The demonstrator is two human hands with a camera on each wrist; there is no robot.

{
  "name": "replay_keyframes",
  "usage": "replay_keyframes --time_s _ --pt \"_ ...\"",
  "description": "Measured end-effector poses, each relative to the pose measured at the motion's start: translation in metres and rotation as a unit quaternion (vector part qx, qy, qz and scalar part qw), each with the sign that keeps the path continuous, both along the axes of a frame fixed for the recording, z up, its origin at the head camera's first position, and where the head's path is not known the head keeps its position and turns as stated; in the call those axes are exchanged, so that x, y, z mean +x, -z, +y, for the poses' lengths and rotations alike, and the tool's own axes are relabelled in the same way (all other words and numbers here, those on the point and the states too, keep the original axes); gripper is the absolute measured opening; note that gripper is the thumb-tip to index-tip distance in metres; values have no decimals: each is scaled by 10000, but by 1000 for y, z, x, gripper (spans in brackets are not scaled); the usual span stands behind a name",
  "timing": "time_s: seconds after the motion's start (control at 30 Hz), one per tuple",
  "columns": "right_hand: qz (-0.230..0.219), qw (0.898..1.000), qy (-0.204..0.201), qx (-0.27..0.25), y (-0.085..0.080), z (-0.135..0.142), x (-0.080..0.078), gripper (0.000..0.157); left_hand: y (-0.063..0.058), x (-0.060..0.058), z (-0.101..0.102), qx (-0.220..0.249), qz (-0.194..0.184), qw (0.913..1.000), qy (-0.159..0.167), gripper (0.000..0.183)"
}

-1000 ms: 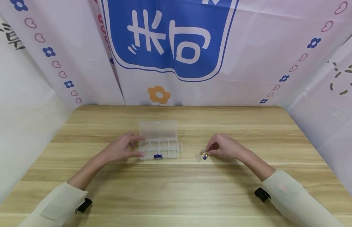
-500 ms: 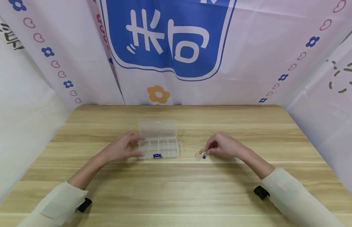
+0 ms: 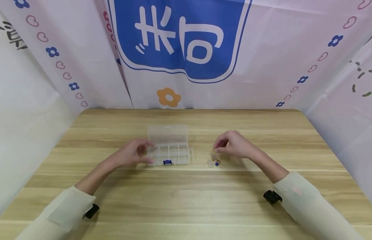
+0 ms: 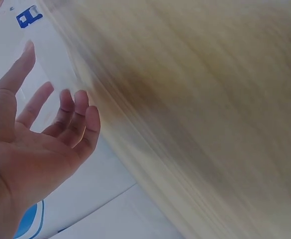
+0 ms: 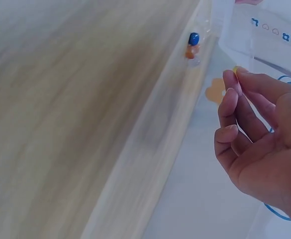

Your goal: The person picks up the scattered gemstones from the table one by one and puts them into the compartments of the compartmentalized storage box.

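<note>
A clear plastic compartment box (image 3: pixel 178 155) lies on the table with its lid (image 3: pixel 167 134) raised at the back. On its front edge is a small blue piece (image 3: pixel 167 162). My left hand (image 3: pixel 130 154) is at the box's left end, thumb at the front corner and index finger at the back; its fingers are loosely spread in the left wrist view. My right hand (image 3: pixel 234 145) pinches a tiny yellow piece (image 5: pixel 236 70) between thumb and index finger. Below it lie several small pieces, among them a blue one (image 3: pixel 217 164) and clear ones (image 3: pixel 210 163).
The wooden table (image 3: pixel 186 200) runs back to a white printed curtain (image 3: pixel 264 66), with white cloth on both sides. Something clear and narrow (image 3: pixel 191 153) stands out at the box's right end. Black wrist mounts (image 3: pixel 272 197) hang below the sleeves.
My right hand has lifted from the small pieces and shifted slightly back and to the left, with the yellow piece pinched. The left hand stays at the box.
</note>
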State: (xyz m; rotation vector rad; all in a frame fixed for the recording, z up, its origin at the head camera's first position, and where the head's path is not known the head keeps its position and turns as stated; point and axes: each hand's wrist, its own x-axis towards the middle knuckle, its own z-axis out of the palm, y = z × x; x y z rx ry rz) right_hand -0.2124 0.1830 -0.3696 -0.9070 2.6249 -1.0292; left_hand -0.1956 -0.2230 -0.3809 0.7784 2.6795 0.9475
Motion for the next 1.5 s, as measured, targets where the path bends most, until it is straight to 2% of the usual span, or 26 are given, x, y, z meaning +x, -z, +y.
replay_keyframes --time_s 0.3,0.63,1.17,1.5 --pt "-138 9993 -42 -352 -8 -19 -3 3 -3 -4 1 246 -473 9986 10 56" --pt "-232 9972 -222 -670 -11 -38 -7 4 -3 -4 2 337 -581 9977 25 57" --pt "-881 9908 -98 -1022 -5 -61 -14 6 -3 -6 3 280 -595 9978 10 57" --pt "-944 9880 -306 -1185 -1 -75 -18 5 -5 -5 4 241 -725 9971 -63 59"
